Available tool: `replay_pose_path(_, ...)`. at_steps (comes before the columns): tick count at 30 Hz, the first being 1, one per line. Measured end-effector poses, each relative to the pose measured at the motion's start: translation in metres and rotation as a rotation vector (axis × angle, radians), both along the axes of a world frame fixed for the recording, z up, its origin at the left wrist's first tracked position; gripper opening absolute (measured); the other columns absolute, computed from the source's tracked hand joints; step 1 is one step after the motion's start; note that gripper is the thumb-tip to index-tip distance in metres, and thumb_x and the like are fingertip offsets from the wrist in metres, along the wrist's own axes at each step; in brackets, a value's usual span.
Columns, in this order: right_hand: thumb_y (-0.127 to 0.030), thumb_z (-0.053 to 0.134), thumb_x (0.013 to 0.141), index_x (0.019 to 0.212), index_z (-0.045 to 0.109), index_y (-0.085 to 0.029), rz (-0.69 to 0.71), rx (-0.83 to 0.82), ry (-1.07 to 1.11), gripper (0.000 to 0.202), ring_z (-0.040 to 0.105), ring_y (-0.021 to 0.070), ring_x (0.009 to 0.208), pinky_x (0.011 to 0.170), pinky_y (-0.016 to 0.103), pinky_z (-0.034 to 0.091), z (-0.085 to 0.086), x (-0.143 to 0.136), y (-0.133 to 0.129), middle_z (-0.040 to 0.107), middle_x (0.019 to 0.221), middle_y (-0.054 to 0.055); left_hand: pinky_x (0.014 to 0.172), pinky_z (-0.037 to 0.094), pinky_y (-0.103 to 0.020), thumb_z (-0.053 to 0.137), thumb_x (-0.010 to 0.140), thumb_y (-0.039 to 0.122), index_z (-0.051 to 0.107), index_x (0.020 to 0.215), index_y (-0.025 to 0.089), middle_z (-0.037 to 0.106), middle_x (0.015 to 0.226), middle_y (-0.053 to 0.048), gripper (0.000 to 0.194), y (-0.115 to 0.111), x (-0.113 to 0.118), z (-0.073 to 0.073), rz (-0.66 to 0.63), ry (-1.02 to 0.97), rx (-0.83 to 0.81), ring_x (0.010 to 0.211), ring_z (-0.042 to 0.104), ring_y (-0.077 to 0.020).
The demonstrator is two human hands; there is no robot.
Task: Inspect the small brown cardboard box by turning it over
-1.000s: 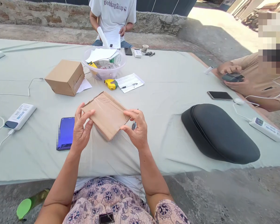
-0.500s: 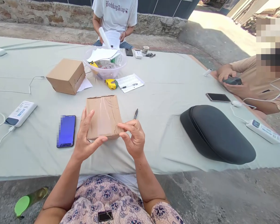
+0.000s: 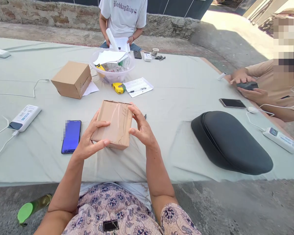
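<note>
A small cardboard box (image 3: 114,125) with clear tape and dark scribbled lines on top is between my two hands, in front of me over the table. My left hand (image 3: 91,138) grips its left side, with the thumb along the near edge and a finger over the top. On the right, my right hand (image 3: 143,129) holds the box by its side, fingertips at the far right corner and thumb at the side. Just past those fingers a dark pen (image 3: 145,116) shows only in part. Left of my left hand lies a phone (image 3: 72,137) with a blue screen.
A closed cardboard box (image 3: 71,78), a plastic basin (image 3: 112,76), a yellow tape measure (image 3: 118,87) and a written sheet (image 3: 139,86) stand farther back. On the right lies a black padded seat (image 3: 231,142). Power strips (image 3: 25,118) trail cables. Two other people sit at the table.
The box has turned and tilted, shifting slightly right. My right hand has moved from its near right corner to its far right side, and my left fingers now reach over the top.
</note>
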State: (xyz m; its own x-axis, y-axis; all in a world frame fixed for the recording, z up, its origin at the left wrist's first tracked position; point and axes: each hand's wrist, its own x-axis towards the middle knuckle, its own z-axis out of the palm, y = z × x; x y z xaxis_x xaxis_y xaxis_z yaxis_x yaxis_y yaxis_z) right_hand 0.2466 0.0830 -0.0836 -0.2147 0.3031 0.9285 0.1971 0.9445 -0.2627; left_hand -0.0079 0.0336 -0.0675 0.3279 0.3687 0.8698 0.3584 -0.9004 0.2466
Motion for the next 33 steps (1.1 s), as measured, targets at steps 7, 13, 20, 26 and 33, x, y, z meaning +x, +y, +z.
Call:
replay_pose_path(7, -0.058, 0.053, 0.099, 0.134, 0.058, -0.022, 0.032, -0.144, 0.345, 0.051, 0.065, 0.0187, 0.113, 0.095, 0.032, 0.057, 0.004, -0.022, 0.005, 0.065, 0.124, 0.010, 0.108, 0.057, -0.045, 0.072, 0.086, 0.066, 0.074, 0.118, 0.028, 0.067, 0.118, -0.014, 0.050, 0.000, 0.001, -0.006, -0.025, -0.085, -0.046, 0.123, 0.064, -0.0307)
replay_pose_path(13, -0.059, 0.060, 0.093, 0.102, 0.062, -0.019, 0.076, -0.317, 0.542, 0.041, 0.054, 0.0113, 0.080, 0.076, 0.023, 0.049, 0.015, -0.026, -0.003, 0.055, 0.085, 0.001, 0.097, 0.061, -0.039, 0.073, 0.083, 0.069, 0.075, 0.110, 0.029, 0.067, 0.106, -0.012, 0.049, -0.002, 0.000, -0.007, -0.079, -0.106, -0.055, 0.107, 0.068, -0.0272)
replay_pose_path(20, -0.063, 0.063, 0.090, 0.074, 0.042, -0.018, 0.107, -0.405, 0.569, 0.052, 0.037, 0.0085, 0.069, 0.066, 0.020, 0.040, 0.024, -0.023, -0.002, 0.034, 0.072, -0.002, 0.096, 0.061, -0.040, 0.073, 0.082, 0.070, 0.075, 0.107, 0.028, 0.067, 0.107, -0.012, 0.049, -0.002, 0.002, -0.011, -0.064, -0.126, -0.066, 0.105, 0.068, -0.0268)
replay_pose_path(26, -0.086, 0.060, 0.082, 0.090, 0.060, -0.018, 0.194, -0.451, 0.559, 0.068, 0.055, 0.0132, 0.084, 0.077, 0.025, 0.051, 0.006, -0.031, 0.013, 0.058, 0.085, 0.002, 0.092, 0.060, -0.037, 0.078, 0.078, 0.067, 0.074, 0.105, 0.027, 0.065, 0.111, -0.012, 0.049, 0.004, -0.004, -0.019, -0.120, -0.211, -0.129, 0.102, 0.065, -0.0253)
replay_pose_path(33, -0.085, 0.065, 0.079, 0.090, 0.071, -0.019, 0.183, -0.614, 0.475, 0.067, 0.061, 0.0192, 0.109, 0.097, 0.031, 0.051, -0.021, -0.034, 0.030, 0.070, 0.103, 0.003, 0.075, 0.053, -0.025, 0.090, 0.065, 0.051, 0.076, 0.101, 0.024, 0.065, 0.102, -0.008, 0.047, 0.018, -0.025, -0.028, -0.378, -0.500, -0.193, 0.093, 0.061, -0.0206)
